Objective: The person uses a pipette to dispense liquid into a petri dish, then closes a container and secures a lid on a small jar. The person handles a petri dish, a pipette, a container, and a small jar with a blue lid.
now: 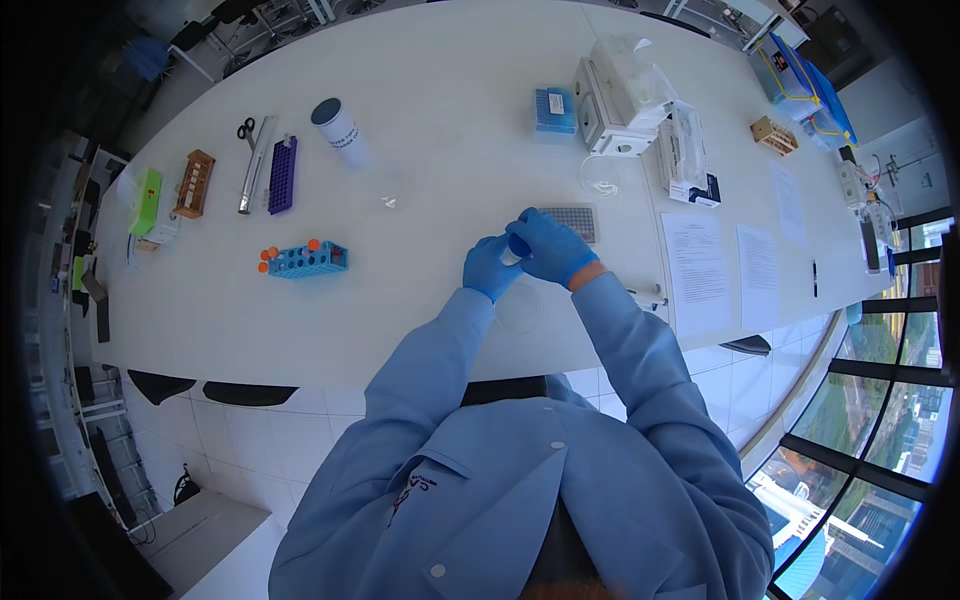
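Observation:
In blue gloves, my left hand point(489, 268) and my right hand point(553, 247) meet over the table, both holding a small container with a dark blue cap point(517, 244); fingers hide most of it. The left fingers wrap its body, and the right fingers are at the cap. A clear round dish point(519, 309) lies flat just below my hands. Behind the right hand is a gridded rack or plate point(574, 223), partly covered by the glove. A white pipette-like tool point(646, 298) lies right of my right forearm.
Left stand a blue tube rack point(309, 260) with orange-capped tubes, a purple rack point(283, 176), scissors point(246, 130) and a white canister point(339, 129). Back right are a blue tip box point(555, 111), a white device point(611, 112) and another clear dish point(601, 175). Printed sheets point(697, 270) lie right.

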Motion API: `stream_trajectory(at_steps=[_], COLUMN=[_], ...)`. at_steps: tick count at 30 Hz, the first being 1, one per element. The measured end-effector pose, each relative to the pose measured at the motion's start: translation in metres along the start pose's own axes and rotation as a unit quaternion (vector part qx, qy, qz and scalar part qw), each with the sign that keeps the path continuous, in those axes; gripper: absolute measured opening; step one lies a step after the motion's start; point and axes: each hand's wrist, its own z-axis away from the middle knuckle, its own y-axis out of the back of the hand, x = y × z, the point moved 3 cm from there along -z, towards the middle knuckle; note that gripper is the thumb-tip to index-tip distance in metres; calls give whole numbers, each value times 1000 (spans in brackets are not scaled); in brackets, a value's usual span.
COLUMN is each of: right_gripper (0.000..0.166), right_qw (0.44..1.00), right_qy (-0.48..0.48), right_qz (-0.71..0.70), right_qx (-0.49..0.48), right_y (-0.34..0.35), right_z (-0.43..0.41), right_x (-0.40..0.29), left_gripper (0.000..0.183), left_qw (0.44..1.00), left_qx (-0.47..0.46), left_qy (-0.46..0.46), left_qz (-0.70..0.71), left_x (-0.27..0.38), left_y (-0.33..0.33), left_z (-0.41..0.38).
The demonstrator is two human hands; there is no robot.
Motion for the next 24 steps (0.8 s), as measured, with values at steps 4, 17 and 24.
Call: stream_trajectory(at_steps=[4, 17, 24], right_gripper=[35, 34, 48], right_qw=[995, 992, 995], right_qy=[73, -26, -37], right_qz=[-41, 114, 96], right_qx=[-52, -38, -5], right_y=[7, 4, 36], right_z=[-3, -9, 7], right_x=[10, 8, -24], left_gripper=[42, 49, 54], left_qw=[999, 996, 994], left_qx=[-30, -77, -79], left_qy=[-29, 46, 76], left_qz=[-22, -3, 15], left_x=[1, 7, 14], left_y=[4, 16, 18], left_z=[-2, -3, 0])
